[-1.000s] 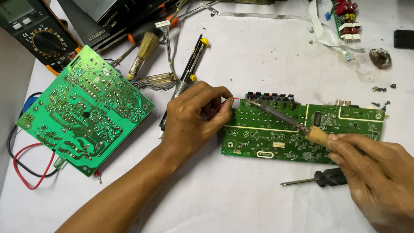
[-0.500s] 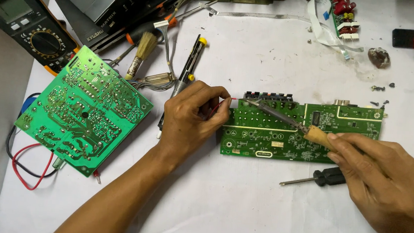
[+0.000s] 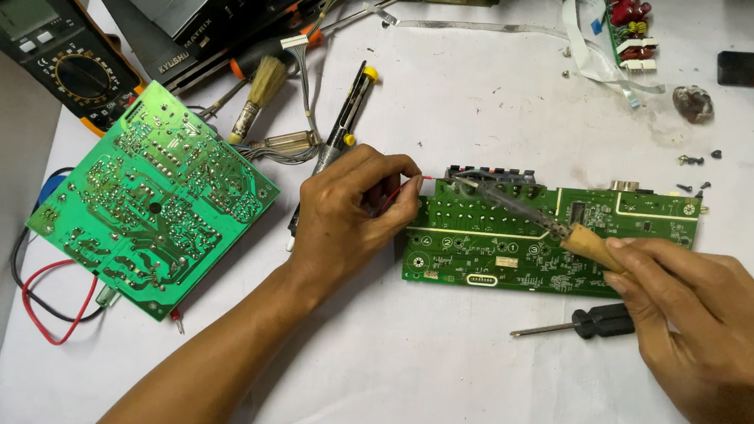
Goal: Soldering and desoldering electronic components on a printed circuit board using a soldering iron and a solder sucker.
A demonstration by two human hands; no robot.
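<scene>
A white sheet (image 3: 435, 381) covers the worktable in the head view, littered with tools and parts. At the centre lies a long green circuit board (image 3: 556, 246). The left hand (image 3: 349, 214), at 9 o'clock of that board, pinches a thin red wire (image 3: 402, 190) between closed fingertips at the board's top left corner. The right hand (image 3: 712, 332), at 4 o'clock of the board, is clamped around the wooden handle of a soldering iron (image 3: 540, 219), whose tip rests near the wire's end.

A black screwdriver (image 3: 581, 323) lies just below the board. A second green board (image 3: 153, 197) sits at 9 o'clock, a yellow meter (image 3: 47, 33) at 10 o'clock, a brush (image 3: 258, 92) near 11.

Nothing here holds contents. Since half a second ago both hands and the iron have stayed put.
</scene>
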